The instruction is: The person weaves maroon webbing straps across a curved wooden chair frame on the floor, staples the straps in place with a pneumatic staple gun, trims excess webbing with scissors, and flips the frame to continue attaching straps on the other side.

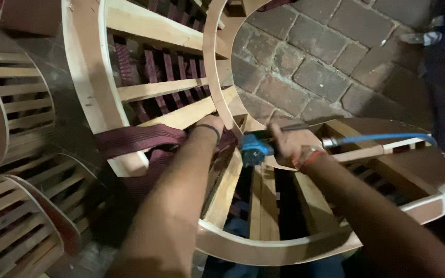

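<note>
— Webbing strap (pixel 140 138)? Soft, limp; stretched over wooden frame (pixel 91 82). Left hand (pixel 209 126) fingers pinching its end at the rail.
— Right hand (pixel 289 144): fingers wrapped round blue air stapler (pixel 256 149), hose (pixel 382 138) trailing. Light, rigid; gripped by handle.

A furniture workshop: bare curved wooden chair frames (pixel 130 31) strung with maroon webbing straps (pixel 140 138) stand on a brick floor (pixel 305 56), beside an air-hose tool (pixel 256 148).

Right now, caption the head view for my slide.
Right hand holds blue air tool; left hand presses maroon webbing against wooden frame.
</note>
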